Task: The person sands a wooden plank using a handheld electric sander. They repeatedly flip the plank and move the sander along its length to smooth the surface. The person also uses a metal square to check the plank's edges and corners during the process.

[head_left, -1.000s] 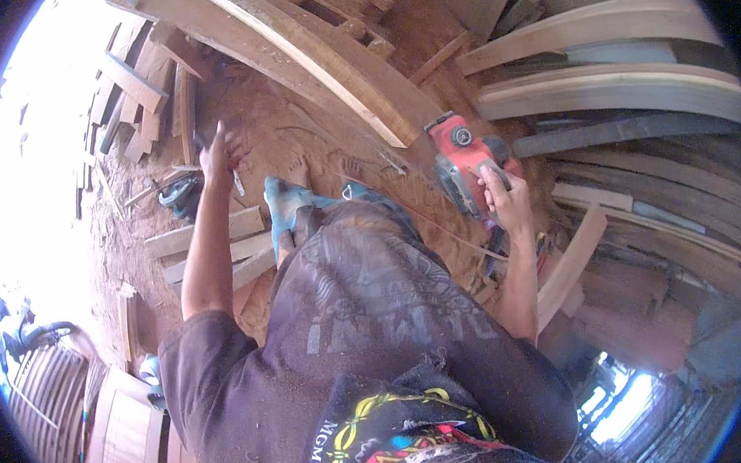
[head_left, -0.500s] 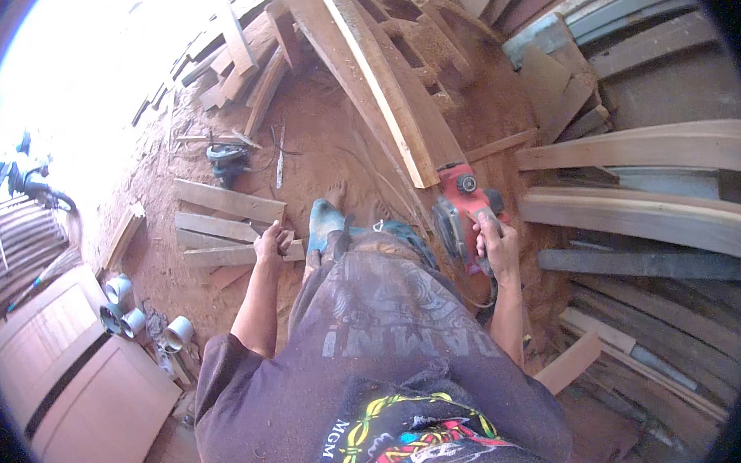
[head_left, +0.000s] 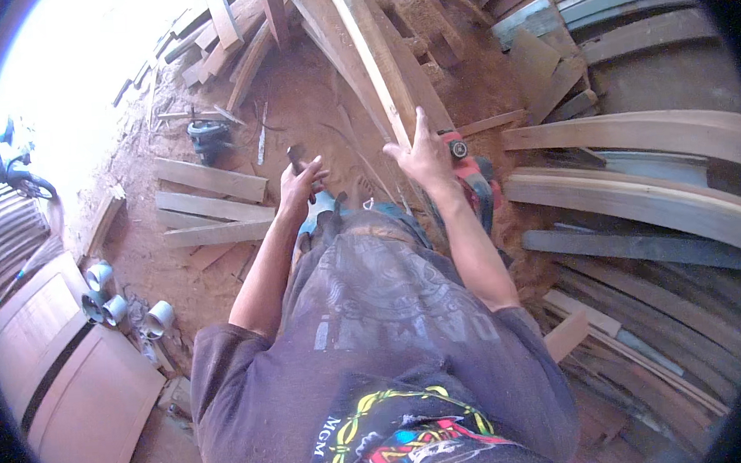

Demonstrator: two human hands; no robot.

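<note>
The right hand rests with fingers spread on a long plank; the left hand is clamped on a small dark tool.

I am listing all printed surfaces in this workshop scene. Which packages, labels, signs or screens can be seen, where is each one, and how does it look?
No packages, signs or screens show.
Printed design on the shirt: lower middle of the picture, on the person's own dark purple shirt; a rounded yellow, green, red and blue motif with small pale lettering beside it.
</note>
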